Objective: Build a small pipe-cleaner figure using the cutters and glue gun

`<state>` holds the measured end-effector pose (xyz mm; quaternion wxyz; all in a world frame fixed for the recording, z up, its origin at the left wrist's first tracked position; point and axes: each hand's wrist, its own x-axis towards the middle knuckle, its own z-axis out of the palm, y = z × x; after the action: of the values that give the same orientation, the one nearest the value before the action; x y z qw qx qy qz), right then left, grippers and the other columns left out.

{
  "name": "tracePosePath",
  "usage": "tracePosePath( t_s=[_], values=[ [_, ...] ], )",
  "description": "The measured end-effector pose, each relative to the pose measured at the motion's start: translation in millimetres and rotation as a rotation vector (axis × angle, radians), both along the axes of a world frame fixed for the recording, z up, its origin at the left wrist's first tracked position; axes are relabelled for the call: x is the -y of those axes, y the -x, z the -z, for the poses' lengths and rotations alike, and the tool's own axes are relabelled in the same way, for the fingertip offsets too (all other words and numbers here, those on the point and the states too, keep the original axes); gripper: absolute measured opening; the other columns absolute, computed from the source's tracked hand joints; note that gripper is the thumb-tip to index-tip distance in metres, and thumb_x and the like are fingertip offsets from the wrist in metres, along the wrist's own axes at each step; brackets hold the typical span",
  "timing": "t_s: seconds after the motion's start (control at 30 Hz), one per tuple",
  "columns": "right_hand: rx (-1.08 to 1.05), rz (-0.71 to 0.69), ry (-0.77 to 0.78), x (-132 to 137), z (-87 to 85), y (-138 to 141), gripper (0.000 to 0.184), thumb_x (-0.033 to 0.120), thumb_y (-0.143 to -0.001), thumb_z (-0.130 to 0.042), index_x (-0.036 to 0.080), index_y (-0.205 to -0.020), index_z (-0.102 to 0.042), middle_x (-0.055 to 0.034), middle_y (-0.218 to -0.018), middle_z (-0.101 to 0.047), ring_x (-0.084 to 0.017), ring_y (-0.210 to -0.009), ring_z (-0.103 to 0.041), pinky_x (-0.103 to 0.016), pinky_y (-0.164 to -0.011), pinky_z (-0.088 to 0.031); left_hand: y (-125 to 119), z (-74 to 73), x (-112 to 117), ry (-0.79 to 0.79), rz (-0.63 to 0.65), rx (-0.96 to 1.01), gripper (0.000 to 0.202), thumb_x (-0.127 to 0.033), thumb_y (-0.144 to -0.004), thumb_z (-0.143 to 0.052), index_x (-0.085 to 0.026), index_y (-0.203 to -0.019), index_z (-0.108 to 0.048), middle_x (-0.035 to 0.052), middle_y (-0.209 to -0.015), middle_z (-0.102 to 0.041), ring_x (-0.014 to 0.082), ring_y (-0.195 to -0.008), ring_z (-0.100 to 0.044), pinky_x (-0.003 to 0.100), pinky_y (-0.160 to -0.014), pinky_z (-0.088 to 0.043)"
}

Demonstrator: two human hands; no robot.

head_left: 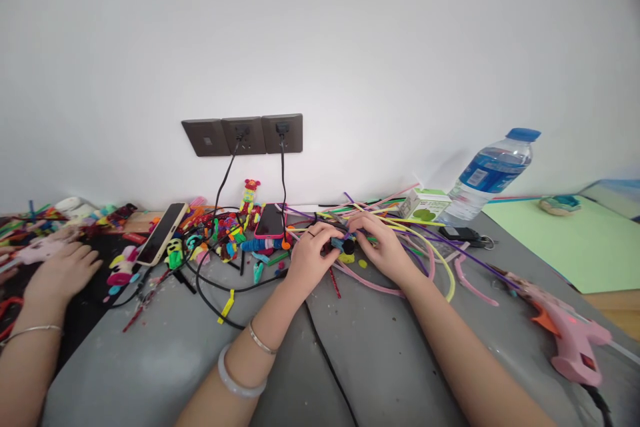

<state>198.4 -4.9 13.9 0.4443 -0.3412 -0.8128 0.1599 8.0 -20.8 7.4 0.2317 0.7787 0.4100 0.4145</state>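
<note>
My left hand [315, 255] is closed in a pinch on a small blue pipe-cleaner piece [342, 244] near the middle of the table. Facing it, my right hand [379, 245] has its fingers bent and pinched at the other side of the same piece, where a bit of purple shows. The fingertips partly hide the piece. Just beneath the fingers are something black and a yellow bit [346, 258]. Long pipe cleaners in pink, yellow and purple lie behind and beside my right hand, among them a curved yellow one [444, 255].
A pink glue gun [570, 337] lies at the right. Behind are a water bottle [493, 177], a small box [425, 205] and a key fob [459, 233]. Colourful pipe-cleaner figures, phones [163, 233] and black cables [325, 347] spread leftward. Another person's hand [57, 273] is at far left.
</note>
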Motion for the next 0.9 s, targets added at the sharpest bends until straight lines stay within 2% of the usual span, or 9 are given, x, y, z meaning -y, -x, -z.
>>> tracePosePath(
  t_s=[0.37, 0.9],
  values=[
    [-0.014, -0.021, 0.009, 2.1, -0.5, 0.8, 0.019, 0.010, -0.092, -0.045, 0.024, -0.090, -0.058, -0.0066, -0.098, -0.059, -0.023, -0.099, -0.058, -0.039, -0.086, -0.047, 0.2, -1.4, 1.1, 0.004, -0.007, 0.008, 0.029, -0.003, -0.077, -0.059, -0.022, -0.099, -0.063, 0.0041, -0.107, -0.064, 0.0194, -0.096, -0.062, 0.031, -0.082, -0.051],
    [-0.023, -0.019, 0.051, 1.9, 0.1, 1.7, 0.017, 0.014, -0.091, -0.044, 0.024, -0.092, -0.058, -0.0068, -0.092, -0.061, -0.023, -0.092, -0.059, -0.040, -0.083, -0.049, 0.2, -0.8, 0.7, -0.002, 0.012, 0.035, 0.027, -0.006, -0.081, -0.055, -0.023, -0.101, -0.062, 0.0036, -0.105, -0.060, 0.0113, -0.070, -0.059, 0.026, -0.070, -0.051]
  ],
)
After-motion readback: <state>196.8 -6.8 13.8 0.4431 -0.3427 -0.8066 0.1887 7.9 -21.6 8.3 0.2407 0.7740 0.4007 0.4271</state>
